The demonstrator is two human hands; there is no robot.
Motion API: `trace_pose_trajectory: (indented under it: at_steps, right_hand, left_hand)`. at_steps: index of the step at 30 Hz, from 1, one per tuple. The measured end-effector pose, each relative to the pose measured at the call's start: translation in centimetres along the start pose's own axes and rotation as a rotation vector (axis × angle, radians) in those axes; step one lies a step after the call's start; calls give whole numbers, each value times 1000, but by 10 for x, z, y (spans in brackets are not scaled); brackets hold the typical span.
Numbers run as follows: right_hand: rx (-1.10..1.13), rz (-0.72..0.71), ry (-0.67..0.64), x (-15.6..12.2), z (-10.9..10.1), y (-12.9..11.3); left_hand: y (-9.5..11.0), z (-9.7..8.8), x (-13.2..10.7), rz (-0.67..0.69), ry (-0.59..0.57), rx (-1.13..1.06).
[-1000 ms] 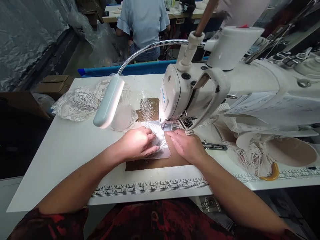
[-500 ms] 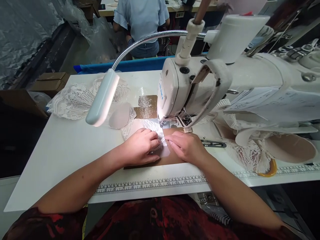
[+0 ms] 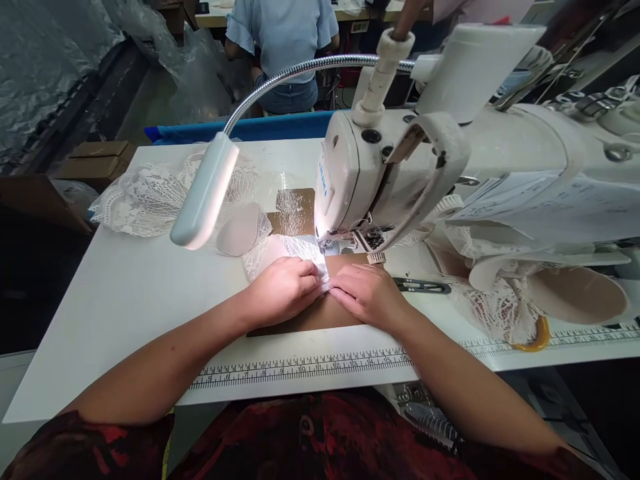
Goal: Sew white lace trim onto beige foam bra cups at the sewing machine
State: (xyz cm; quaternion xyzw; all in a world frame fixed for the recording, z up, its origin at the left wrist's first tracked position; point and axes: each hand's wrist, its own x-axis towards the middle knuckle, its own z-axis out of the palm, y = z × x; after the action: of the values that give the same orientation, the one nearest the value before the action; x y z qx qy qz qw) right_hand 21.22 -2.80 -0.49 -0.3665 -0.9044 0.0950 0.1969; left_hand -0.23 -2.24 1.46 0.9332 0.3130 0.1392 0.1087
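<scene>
Evidently partway through working the lace edge. On the white counter (image 3: 125,280), at far left: a heap of cream lace (image 3: 145,200), partly hidden behind a lit lamp (image 3: 205,193). Next along, a rounded pale pad (image 3: 239,230) bordered with lace, out of the hands; impossible to say whether already sewn or waiting.

Then, at the centre, the left hand (image 3: 283,290): fingers curled down onto the lace piece (image 3: 303,248), apparently pinching its near edge. Beneath, a brown sheet (image 3: 300,320). At the far end of the lace piece, the presser foot (image 3: 321,248) of the sewing machine (image 3: 345,173); too small to tell if clamped there.

Facing the left hand and close to touching it, the right hand (image 3: 370,293): palm down over the brown sheet, fingertips at the lace edge, gripping or merely pressing, cannot tell. Probably some edge left to stitch between foot and fingertips; no stitches clear enough to count as done.

Just beyond the right hand, black thread snips (image 3: 424,286), lying untouched. At far right, more lace (image 3: 500,317) and a beige moulded cup (image 3: 577,293), finished or not, no telling.
</scene>
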Motion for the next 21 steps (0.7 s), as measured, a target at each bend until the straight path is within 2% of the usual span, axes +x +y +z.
trace_pose_trajectory:
  at_steps: [7,17,21]
  right_hand:
    - [-15,-79,88,-2,4,2]
    - [-122,-32,72,-1,2,-1]
    - [-125,-2,31,-1,1,-1]
  left_hand:
    - [0,9,0,7,-28,161]
    - [-5,9,2,22,11,216]
    - [-6,6,1,15,-16,198]
